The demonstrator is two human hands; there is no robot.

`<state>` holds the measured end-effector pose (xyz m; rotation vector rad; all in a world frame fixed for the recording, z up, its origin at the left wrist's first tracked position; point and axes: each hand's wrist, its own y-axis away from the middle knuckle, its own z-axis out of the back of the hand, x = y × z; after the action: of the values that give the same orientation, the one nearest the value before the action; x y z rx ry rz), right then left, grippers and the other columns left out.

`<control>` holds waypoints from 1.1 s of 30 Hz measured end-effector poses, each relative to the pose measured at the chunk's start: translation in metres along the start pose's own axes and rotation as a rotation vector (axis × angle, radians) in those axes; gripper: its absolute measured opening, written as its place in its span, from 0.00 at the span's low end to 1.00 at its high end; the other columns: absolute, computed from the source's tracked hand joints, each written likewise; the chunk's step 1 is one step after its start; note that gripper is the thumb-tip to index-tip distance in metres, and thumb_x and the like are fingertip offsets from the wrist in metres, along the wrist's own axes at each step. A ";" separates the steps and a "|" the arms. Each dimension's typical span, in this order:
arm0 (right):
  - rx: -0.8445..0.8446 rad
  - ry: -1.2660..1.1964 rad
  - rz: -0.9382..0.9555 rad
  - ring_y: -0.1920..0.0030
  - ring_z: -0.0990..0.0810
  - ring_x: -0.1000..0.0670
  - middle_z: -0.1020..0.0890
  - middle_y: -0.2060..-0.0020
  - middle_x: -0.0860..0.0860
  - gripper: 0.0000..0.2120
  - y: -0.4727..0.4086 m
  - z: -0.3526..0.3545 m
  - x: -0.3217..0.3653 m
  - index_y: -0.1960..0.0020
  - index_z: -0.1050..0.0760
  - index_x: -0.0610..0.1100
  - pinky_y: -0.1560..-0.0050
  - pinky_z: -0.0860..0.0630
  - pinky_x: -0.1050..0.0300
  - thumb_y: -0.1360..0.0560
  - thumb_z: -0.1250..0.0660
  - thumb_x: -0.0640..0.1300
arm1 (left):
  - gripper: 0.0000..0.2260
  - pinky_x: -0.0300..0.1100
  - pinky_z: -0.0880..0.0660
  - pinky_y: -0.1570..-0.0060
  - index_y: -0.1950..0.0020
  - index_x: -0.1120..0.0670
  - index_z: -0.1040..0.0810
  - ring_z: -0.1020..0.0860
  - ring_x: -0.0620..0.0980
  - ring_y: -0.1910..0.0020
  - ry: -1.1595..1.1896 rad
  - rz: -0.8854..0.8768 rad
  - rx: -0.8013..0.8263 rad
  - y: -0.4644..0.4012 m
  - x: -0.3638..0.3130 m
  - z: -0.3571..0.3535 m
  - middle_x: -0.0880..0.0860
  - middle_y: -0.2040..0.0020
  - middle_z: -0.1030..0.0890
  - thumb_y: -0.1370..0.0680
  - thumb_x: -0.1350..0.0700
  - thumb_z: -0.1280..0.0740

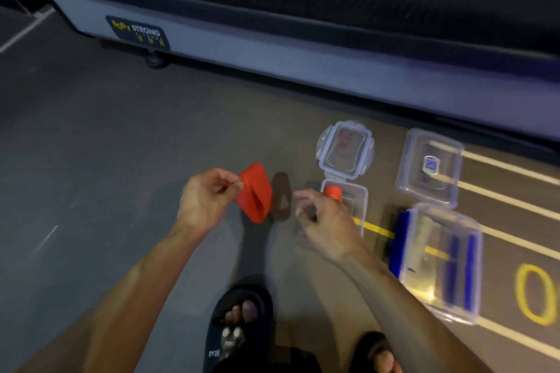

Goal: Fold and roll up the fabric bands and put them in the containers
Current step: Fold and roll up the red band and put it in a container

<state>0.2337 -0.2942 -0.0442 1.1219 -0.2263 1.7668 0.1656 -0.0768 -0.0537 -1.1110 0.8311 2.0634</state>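
Observation:
My left hand (209,200) pinches one end of a red fabric band (254,194), which hangs folded above the floor. My right hand (321,221) hovers a little to the right of the band with its fingers loosely curled and nothing in them. Just past its fingers a rolled red band (333,192) sits in a small clear container (359,206) on the floor. Farther right a larger clear container (439,263) holds blue bands (469,269). Another blue band (398,242) lies against its left side.
The small container's clear clip lid (344,150) lies open behind it. The larger container's lid (430,168) lies behind that one. A low grey and black padded platform (272,48) runs across the back. My sandalled feet (239,324) stand at the bottom edge. Yellow floor lines cross under the containers.

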 end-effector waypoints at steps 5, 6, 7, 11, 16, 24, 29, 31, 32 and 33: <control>0.001 -0.002 0.049 0.46 0.19 0.54 0.18 0.46 0.55 0.20 0.064 0.066 0.045 0.31 0.25 0.50 0.38 0.26 0.61 0.21 0.29 0.44 | 0.07 0.36 0.22 0.69 0.57 0.59 0.20 0.21 0.42 0.72 0.194 -0.134 0.084 0.049 -0.091 0.024 0.51 0.69 0.20 0.24 0.69 0.28; 0.023 -0.046 0.048 0.49 0.18 0.56 0.19 0.43 0.54 0.22 0.077 0.079 0.060 0.29 0.27 0.50 0.41 0.24 0.62 0.22 0.27 0.44 | 0.06 0.37 0.21 0.70 0.56 0.60 0.21 0.22 0.43 0.72 0.226 -0.168 0.105 0.062 -0.113 0.031 0.51 0.70 0.21 0.23 0.69 0.29; 0.048 -0.107 0.053 0.51 0.18 0.58 0.20 0.41 0.53 0.26 0.090 0.091 0.076 0.27 0.29 0.49 0.45 0.23 0.64 0.23 0.26 0.45 | 0.06 0.39 0.20 0.70 0.55 0.60 0.21 0.22 0.45 0.72 0.247 -0.203 0.126 0.077 -0.137 0.039 0.51 0.70 0.21 0.23 0.69 0.29; 0.137 -0.293 0.087 0.44 0.18 0.55 0.24 0.35 0.53 0.37 0.136 0.131 0.148 0.23 0.36 0.51 0.48 0.19 0.63 0.27 0.22 0.47 | 0.03 0.47 0.19 0.67 0.53 0.60 0.21 0.22 0.50 0.70 0.269 -0.353 0.142 0.130 -0.220 0.073 0.52 0.69 0.22 0.22 0.66 0.28; 0.170 -0.274 0.296 0.43 0.16 0.53 0.15 0.42 0.52 0.32 0.190 0.155 0.222 0.32 0.25 0.50 0.37 0.20 0.51 0.34 0.18 0.47 | 0.02 0.47 0.20 0.66 0.51 0.57 0.19 0.22 0.51 0.70 0.279 -0.500 0.080 0.188 -0.300 0.113 0.56 0.68 0.21 0.22 0.61 0.27; -0.096 -0.625 0.410 0.57 0.15 0.47 0.13 0.56 0.44 0.10 0.250 0.161 0.276 0.47 0.18 0.45 0.51 0.19 0.50 0.27 0.24 0.40 | 0.02 0.49 0.21 0.61 0.53 0.46 0.15 0.17 0.49 0.65 0.065 -0.713 -0.093 0.246 -0.362 0.165 0.50 0.65 0.15 0.22 0.49 0.26; -0.128 -0.735 0.464 0.49 0.15 0.47 0.13 0.51 0.49 0.21 0.264 0.137 0.269 0.45 0.19 0.50 0.44 0.21 0.50 0.37 0.20 0.52 | 0.02 0.51 0.17 0.59 0.52 0.44 0.15 0.16 0.49 0.64 -0.007 -0.707 -0.115 0.261 -0.361 0.182 0.48 0.61 0.14 0.22 0.52 0.26; -0.155 -0.764 0.470 0.52 0.15 0.51 0.13 0.53 0.49 0.19 0.262 0.133 0.264 0.46 0.19 0.46 0.47 0.20 0.56 0.33 0.18 0.45 | 0.04 0.56 0.16 0.59 0.51 0.43 0.15 0.15 0.52 0.63 0.002 -0.687 -0.110 0.261 -0.356 0.186 0.49 0.60 0.14 0.23 0.53 0.26; -0.161 -0.783 0.476 0.54 0.16 0.52 0.13 0.54 0.49 0.16 0.262 0.133 0.263 0.46 0.19 0.44 0.49 0.21 0.59 0.31 0.19 0.41 | 0.05 0.57 0.16 0.59 0.50 0.43 0.15 0.14 0.53 0.62 0.014 -0.680 -0.109 0.260 -0.353 0.187 0.50 0.59 0.14 0.23 0.54 0.26; -0.158 -0.800 0.482 0.55 0.17 0.54 0.13 0.56 0.49 0.14 0.262 0.133 0.262 0.46 0.19 0.42 0.51 0.21 0.62 0.29 0.20 0.39 | 0.07 0.58 0.16 0.59 0.50 0.43 0.15 0.14 0.53 0.62 0.031 -0.669 -0.112 0.259 -0.350 0.188 0.50 0.58 0.14 0.22 0.56 0.26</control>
<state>0.0786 -0.3358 0.3148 1.7064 -1.1768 1.5583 0.0307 -0.1694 0.3916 -1.2693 0.2893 1.5406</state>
